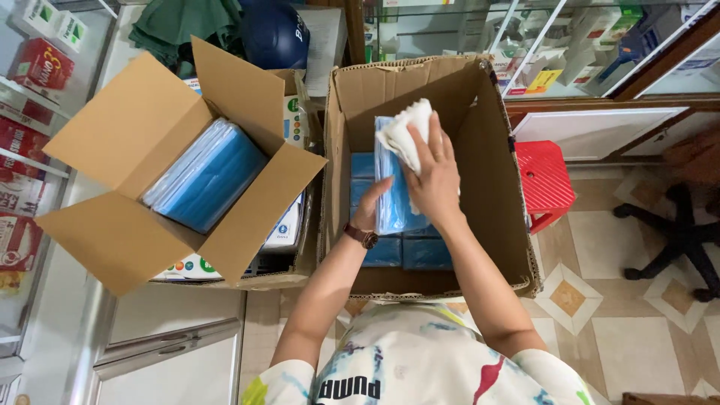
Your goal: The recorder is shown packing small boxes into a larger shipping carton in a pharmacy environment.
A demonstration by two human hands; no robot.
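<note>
Head view: at the centre of the frame, both hands are reaching down into a tall open cardboard box (495, 172) standing on the tiled floor (637, 330). The left hand (373, 204), a watch on its wrist, is gripping the lower edge of a blue plastic-wrapped pack (390, 196), fingers curled around it. The right hand (433, 176) is pressing a white cloth (409, 131) against the same pack's upper part, fingers spread flat over cloth and wrapper. The pack is standing on edge, its long axis running up and down the frame, directly under the right palm and just right of the left fingers, so both hands are on it. More blue packs (427, 253) are lying flat beneath it. At left, a second open box (135, 150) is holding a similar blue bundle (208, 174). A red stool (546, 180) is standing just right of the tall box.
</note>
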